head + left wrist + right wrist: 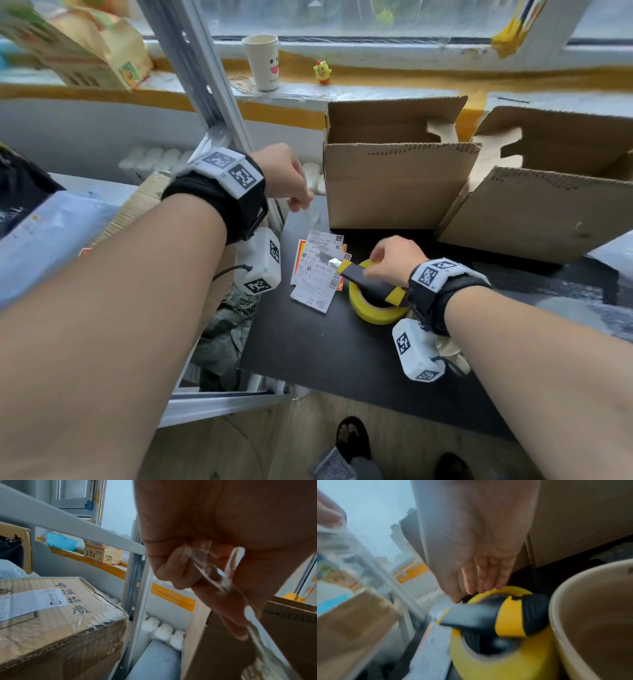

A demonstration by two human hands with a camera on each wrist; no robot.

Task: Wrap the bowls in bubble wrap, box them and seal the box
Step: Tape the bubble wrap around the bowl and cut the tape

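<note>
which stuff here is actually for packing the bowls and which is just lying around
For the job:
- open cardboard boxes
- yellow tape roll
- utility knife lying across the roll
- bowl
- clear strip pinched in the left hand

Lying about:
- paper slips
- paper cup
- chick figurine
- sealed carton

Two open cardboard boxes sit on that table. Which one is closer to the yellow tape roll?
The left box, standing upright just behind the tape roll. The right box is tilted and sits farther off to the right.
</note>
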